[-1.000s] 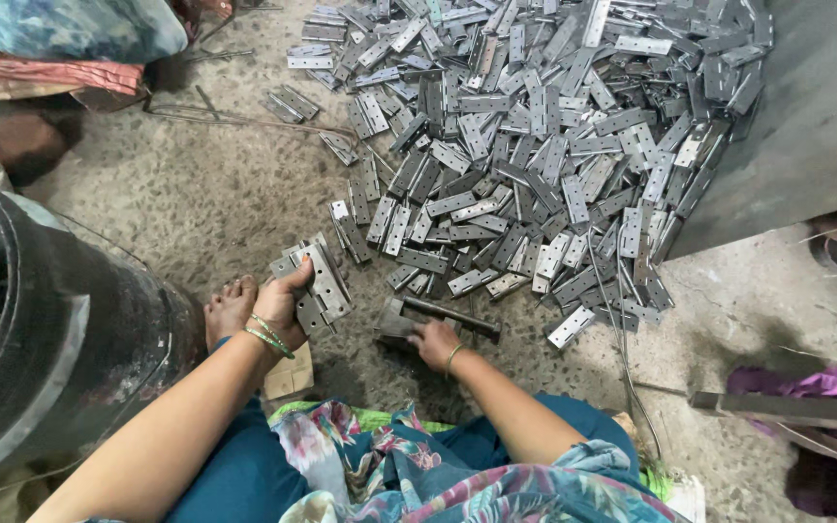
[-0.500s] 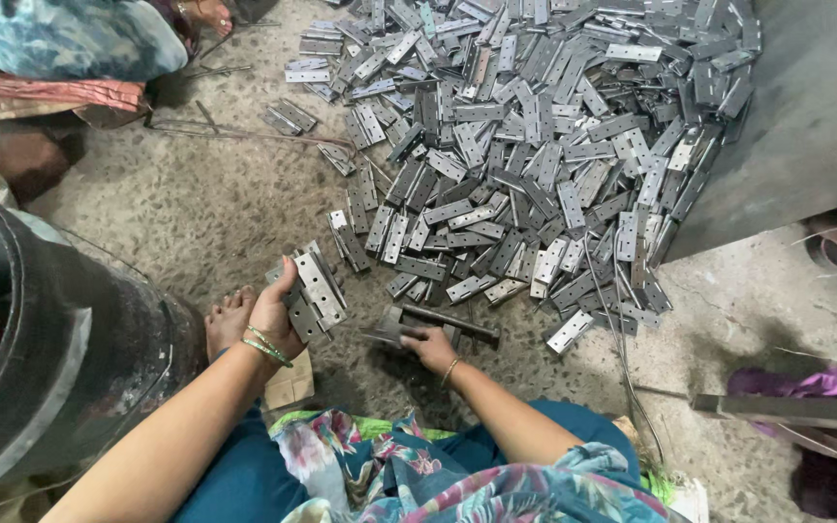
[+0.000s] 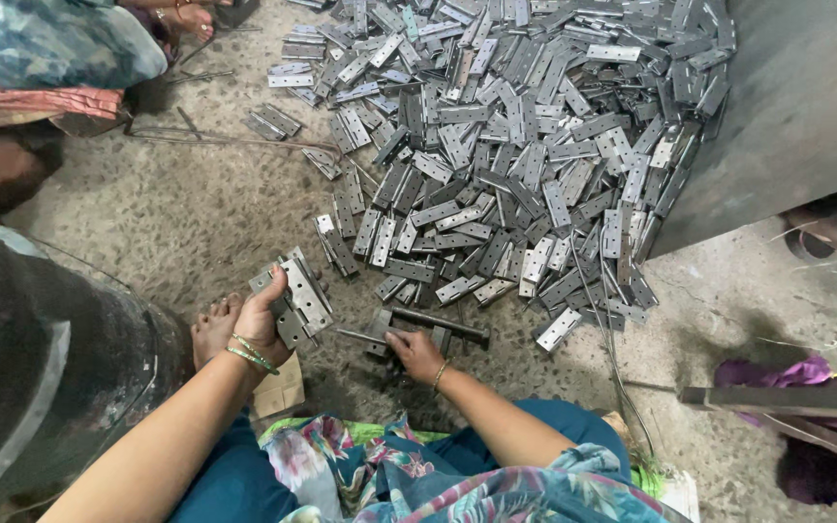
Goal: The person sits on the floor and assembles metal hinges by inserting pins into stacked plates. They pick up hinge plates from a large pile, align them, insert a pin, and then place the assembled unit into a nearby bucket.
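Left hand (image 3: 265,324) clutches stack of hinges (image 3: 297,302), lower left of centre. Right hand (image 3: 417,351) presses down on dark bar fixture (image 3: 433,324), fingers closed over it. Risks: loose stack could fan out, slip; fingers near fixture could get pinched; hinge pile (image 3: 515,145) above could slide.

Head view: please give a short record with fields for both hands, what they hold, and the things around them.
left hand: grips a stack of metal hinges
right hand: rests on a dark metal fixture on the floor
pile of hinges: spread on the concrete floor ahead
dark drum: at the left
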